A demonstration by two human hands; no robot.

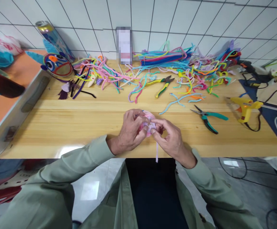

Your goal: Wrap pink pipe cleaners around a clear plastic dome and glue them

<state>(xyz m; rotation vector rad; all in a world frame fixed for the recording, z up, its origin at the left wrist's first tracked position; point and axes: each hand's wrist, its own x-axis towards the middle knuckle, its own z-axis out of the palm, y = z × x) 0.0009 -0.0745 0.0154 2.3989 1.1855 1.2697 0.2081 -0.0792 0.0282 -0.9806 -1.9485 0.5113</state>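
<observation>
Both my hands meet over the near middle of the wooden table (69, 124). My left hand (130, 132) is closed around a small pink coiled pipe-cleaner piece (148, 122), thumb pressing on it. My right hand (170, 136) pinches the same piece from the right, fingers curled. A loose pale pink pipe-cleaner tail (157, 152) hangs down from between my hands past the table edge.
Heaps of coloured pipe cleaners (167, 60) cover the table's far side. Yellow-green pliers (163, 85), teal-handled needle-nose pliers (207, 118) and a yellow glue gun (244, 108) lie right of my hands. A pipe-cleaner fish figure (55, 63) and a can (52, 36) stand far left.
</observation>
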